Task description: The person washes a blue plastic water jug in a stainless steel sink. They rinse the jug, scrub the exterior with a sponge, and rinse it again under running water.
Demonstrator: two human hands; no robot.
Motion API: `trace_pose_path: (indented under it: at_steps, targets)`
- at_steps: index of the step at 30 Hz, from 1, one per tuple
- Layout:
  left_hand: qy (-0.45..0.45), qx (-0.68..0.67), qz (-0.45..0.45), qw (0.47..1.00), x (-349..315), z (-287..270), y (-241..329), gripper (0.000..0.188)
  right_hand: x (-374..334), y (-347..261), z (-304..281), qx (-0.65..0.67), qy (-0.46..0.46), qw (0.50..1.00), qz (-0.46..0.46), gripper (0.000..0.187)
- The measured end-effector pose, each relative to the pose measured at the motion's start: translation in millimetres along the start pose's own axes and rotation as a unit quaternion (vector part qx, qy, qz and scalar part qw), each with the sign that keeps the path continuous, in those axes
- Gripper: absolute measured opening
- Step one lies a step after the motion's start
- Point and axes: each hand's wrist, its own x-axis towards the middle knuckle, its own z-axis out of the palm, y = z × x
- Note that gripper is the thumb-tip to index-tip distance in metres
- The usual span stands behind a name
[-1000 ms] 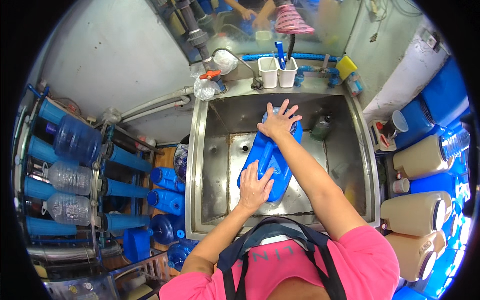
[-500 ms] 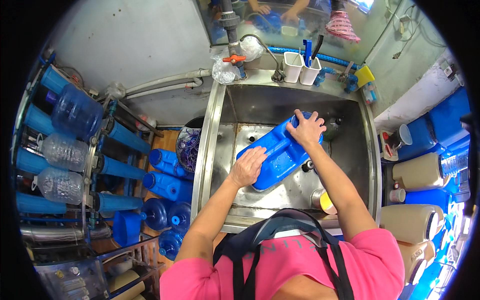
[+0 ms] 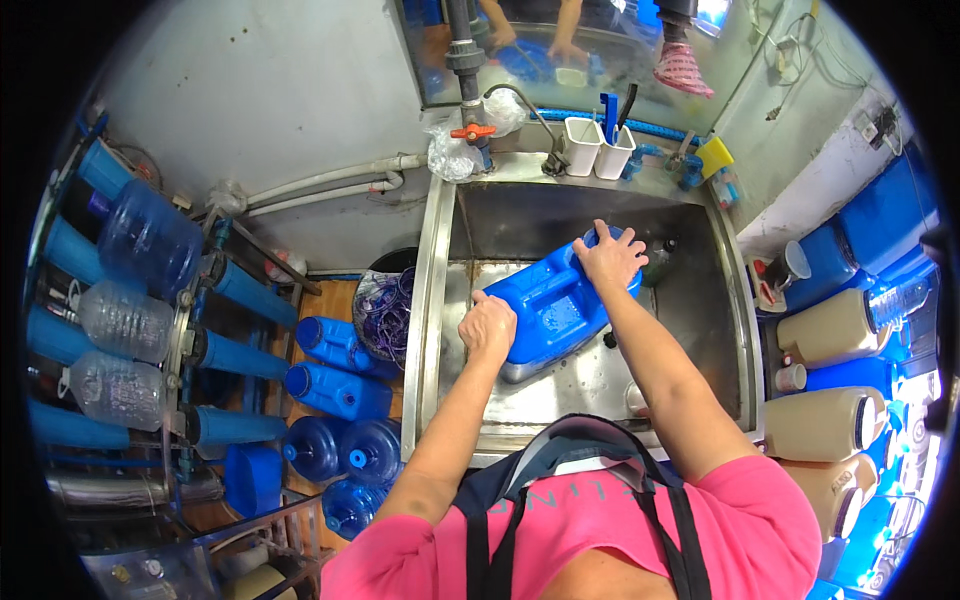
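A wet blue plastic jerrycan [image 3: 552, 312] lies tilted in the steel sink [image 3: 520, 402], its capped end toward the far right. My right hand [image 3: 611, 261] grips that end, fingers spread over the round blue cap. At the opposite end, my left hand [image 3: 487, 325] is closed on the jerrycan's edge, and some of its fingers are hidden from view. Beyond the right hand, a dark bottle [image 3: 661, 258] stands in the sink corner. A pale cup-like container [image 3: 637, 400] shows partly beside my right forearm.
White holders [image 3: 598, 150] with brushes stand on the sink's back ledge, by a grey pipe with an orange valve handle [image 3: 472, 132]. Blue jerrycans [image 3: 345, 390] and round water jugs [image 3: 375, 450] crowd the floor at left. Beige containers [image 3: 820, 418] line the right side.
My left hand has gone from lying flat on the jerrycan's side to closing on its left end. My right hand stays on the cap. The jerrycan has turned slightly.
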Motion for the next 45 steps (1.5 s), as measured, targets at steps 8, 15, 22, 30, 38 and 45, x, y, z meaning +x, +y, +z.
trace_pose_path:
  at_steps: [8,15,22,30,38,45]
  targets:
    - [-0.188,-0.237,0.136,0.943,-18,-51,-41,0.067,4,-3,-2,-0.010,-0.012,1.000,0.001,0.059]
    - [-0.137,-0.153,0.018,0.979,-11,-44,-9,0.026,-3,6,1,0.001,0.014,1.000,-0.022,0.059]
    - [-0.077,-0.030,0.238,0.968,-29,-55,-17,0.038,1,8,1,0.021,0.051,0.998,-0.041,0.057]
    - [-0.298,-0.079,-0.053,0.950,15,-59,-11,0.074,12,14,5,0.001,0.029,0.995,-0.099,0.059]
    - [-0.230,-0.128,0.281,0.923,-1,-13,86,0.069,30,20,1,0.016,-0.042,0.985,-0.164,0.068]
    - [-0.230,-0.062,0.136,0.962,-20,-3,112,0.063,16,-14,-1,0.029,-0.055,0.996,0.061,0.066]
